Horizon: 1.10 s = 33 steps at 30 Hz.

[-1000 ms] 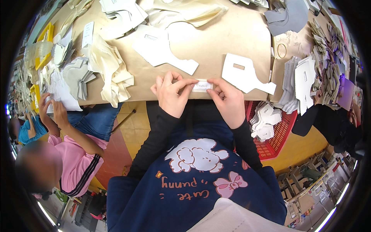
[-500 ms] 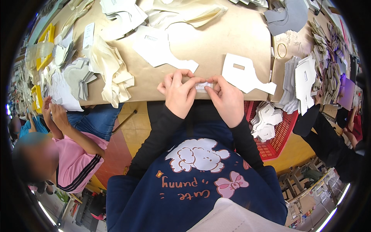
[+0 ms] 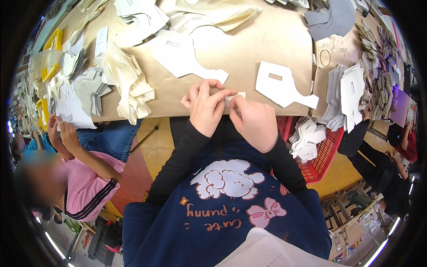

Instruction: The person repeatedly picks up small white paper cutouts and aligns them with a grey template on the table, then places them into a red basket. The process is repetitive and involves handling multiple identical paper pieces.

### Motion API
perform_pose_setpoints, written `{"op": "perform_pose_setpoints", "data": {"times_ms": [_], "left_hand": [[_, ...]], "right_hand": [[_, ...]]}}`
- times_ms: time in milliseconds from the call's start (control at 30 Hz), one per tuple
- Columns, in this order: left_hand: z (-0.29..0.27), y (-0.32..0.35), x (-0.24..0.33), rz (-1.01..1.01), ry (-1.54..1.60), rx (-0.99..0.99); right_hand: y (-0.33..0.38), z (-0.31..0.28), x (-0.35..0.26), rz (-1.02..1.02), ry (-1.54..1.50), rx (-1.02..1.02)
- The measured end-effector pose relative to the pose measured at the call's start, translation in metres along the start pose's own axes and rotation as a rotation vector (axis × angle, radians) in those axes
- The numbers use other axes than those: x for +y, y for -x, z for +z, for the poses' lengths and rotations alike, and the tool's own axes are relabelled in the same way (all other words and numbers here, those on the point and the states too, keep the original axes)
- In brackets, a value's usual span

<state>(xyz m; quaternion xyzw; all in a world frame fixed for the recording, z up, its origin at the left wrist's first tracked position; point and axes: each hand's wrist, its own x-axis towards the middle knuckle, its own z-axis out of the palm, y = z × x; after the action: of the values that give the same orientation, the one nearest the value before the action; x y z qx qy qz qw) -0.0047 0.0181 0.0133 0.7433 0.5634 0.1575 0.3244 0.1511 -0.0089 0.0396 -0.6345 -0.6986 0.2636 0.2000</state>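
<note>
At the near edge of the brown-covered table (image 3: 284, 40), probably at the step of working a small pale label (image 3: 242, 95) by its edge; seemingly calling next for a light, steady pinch. Held between closely gathered fingertips of left hand (image 3: 204, 109) and right hand (image 3: 255, 122), with one corner showing just beyond the right fingertips. Cannot tell the exact contact underneath.

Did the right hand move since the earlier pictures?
Yes. The right hand has shifted left, away from the slotted white piece, which stayed put.
</note>
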Motion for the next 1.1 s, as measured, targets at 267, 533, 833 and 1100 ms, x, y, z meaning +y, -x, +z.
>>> {"op": "perform_pose_setpoints", "data": {"times_ms": [267,533,833,1100], "left_hand": [[0.001,0.000,-0.002,-0.006,0.027,0.012],[-0.002,-0.002,0.001,-0.051,0.029,-0.018],[-0.004,-0.004,0.000,-0.050,0.089,-0.001],[-0.008,-0.006,-0.007,-0.106,0.199,0.036]], "right_hand": [[-0.003,-0.009,0.012,0.247,-0.266,-0.020],[-0.007,-0.014,0.017,0.469,-0.354,-0.114],[-0.011,-0.012,0.019,0.498,-0.313,-0.116],[-0.015,-0.015,0.025,0.521,-0.393,-0.174]]}}
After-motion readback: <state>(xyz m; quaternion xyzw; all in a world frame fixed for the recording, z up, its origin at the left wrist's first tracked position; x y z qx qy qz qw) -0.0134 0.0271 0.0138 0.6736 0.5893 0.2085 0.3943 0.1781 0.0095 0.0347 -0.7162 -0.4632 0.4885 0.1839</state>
